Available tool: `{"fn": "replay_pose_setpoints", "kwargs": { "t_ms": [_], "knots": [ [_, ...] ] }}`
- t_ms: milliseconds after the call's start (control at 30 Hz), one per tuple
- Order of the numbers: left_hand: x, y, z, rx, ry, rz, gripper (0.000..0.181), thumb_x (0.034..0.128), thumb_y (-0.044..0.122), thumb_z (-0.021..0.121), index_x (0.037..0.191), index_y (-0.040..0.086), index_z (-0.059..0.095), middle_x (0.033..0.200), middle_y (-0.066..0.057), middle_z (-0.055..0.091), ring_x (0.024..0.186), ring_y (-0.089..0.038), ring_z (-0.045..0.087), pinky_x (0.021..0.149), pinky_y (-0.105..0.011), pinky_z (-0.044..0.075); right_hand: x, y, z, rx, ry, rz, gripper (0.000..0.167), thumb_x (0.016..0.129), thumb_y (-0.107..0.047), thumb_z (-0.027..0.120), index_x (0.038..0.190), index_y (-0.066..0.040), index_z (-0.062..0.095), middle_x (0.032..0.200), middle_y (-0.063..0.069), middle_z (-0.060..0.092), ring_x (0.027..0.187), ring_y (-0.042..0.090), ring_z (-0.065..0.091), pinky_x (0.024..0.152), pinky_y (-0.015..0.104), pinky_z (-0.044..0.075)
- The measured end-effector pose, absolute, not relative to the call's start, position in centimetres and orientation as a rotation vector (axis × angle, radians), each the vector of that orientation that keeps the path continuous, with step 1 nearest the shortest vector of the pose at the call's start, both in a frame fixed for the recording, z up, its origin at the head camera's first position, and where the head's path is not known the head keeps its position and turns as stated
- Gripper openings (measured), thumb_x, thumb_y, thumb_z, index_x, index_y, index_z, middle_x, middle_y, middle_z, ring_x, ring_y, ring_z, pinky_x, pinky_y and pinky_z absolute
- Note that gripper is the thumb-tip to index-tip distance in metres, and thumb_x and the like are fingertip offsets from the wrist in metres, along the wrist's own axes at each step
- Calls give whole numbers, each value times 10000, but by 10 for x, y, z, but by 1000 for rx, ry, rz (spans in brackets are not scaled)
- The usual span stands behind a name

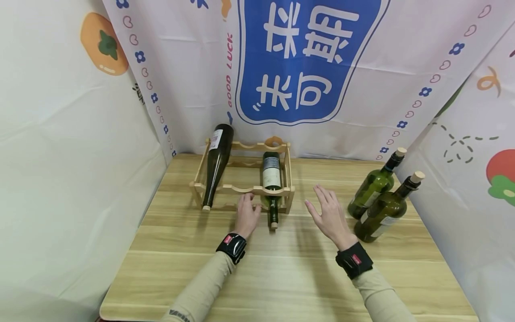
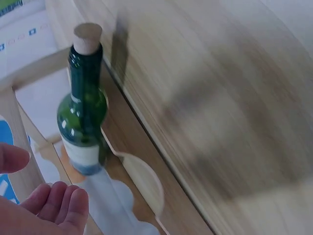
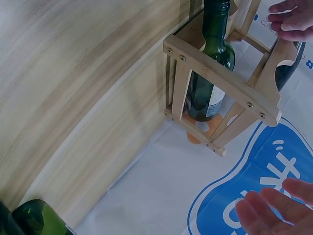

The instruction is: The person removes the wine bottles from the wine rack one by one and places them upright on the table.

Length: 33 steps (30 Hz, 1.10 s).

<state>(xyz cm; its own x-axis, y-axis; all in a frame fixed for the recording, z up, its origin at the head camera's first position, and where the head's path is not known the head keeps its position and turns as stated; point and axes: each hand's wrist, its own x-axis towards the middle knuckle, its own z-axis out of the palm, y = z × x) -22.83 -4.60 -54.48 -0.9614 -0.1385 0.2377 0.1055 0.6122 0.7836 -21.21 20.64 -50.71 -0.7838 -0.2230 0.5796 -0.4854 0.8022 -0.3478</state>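
Observation:
In the head view my left hand (image 1: 247, 214) is at the front rail of the wooden rack (image 1: 233, 189), fingers loosely bent and holding nothing; whether it touches the rail I cannot tell. Just right of it a green bottle (image 1: 271, 172) lies in the rack's lower level, its corked neck poking out in front. A dark bottle (image 1: 219, 156) rests on the upper level at the left, cork toward me. My right hand (image 1: 331, 219), fingers spread and empty, hovers between the rack and two upright green bottles. The left wrist view shows the lower bottle (image 2: 83, 117) beyond my left fingers (image 2: 54, 203).
Two corked bottles, one farther back (image 1: 372, 188) and one nearer (image 1: 382, 217), stand on the right of the wooden table (image 1: 273, 277). Printed cloth (image 1: 193, 89) hangs behind the table and at both sides.

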Motion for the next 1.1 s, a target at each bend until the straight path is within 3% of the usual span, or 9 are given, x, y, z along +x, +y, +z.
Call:
{"fn": "replay_pose_setpoints", "kwargs": {
  "t_ms": [200, 700, 900, 1033, 1100],
  "knots": [
    [-229, -65, -549, 121, -2561, -1295, 328, 873, 63, 628, 1177, -41, 564, 1185, -208, 579, 1143, -364, 531, 980, -475, 467, -212, 204, -510, 535, -2452, 659, 533, 908, -240, 659, 1348, 25, 515, 1358, 230, 543, 1162, 372, 534, 948, 524, 481],
    [-230, -121, -583, 362, -2376, -1344, 214, 917, -45, 487, 1098, -102, 585, 1020, -254, 625, 965, -397, 589, 856, -487, 480, -210, 201, -511, 535, -2446, 683, 500, 910, -207, 654, 1329, 36, 529, 1341, 242, 553, 1140, 382, 555, 930, 526, 494],
    [-232, -141, -591, 453, -2285, -1420, 235, 946, -19, 460, 1101, -101, 616, 1079, -264, 667, 962, -372, 621, 801, -416, 494, -210, 202, -511, 536, -2426, 719, 473, 901, -159, 657, 1309, 47, 536, 1323, 251, 560, 1156, 374, 550, 939, 517, 503],
    [-233, -153, -588, 590, -2233, -1583, 243, 961, 64, 525, 1150, -52, 626, 1116, -255, 675, 976, -349, 630, 793, -328, 456, -210, 203, -511, 532, -2420, 747, 468, 895, -140, 662, 1304, 51, 538, 1317, 257, 562, 1167, 379, 546, 941, 528, 502],
    [-235, -160, -587, 597, -2204, -1664, 234, 948, 58, 567, 1137, -70, 620, 1069, -280, 679, 892, -311, 654, 747, -266, 459, -210, 203, -511, 527, -2422, 762, 462, 894, -137, 664, 1299, 49, 542, 1316, 258, 562, 1167, 385, 548, 940, 533, 503]
  ]
}}
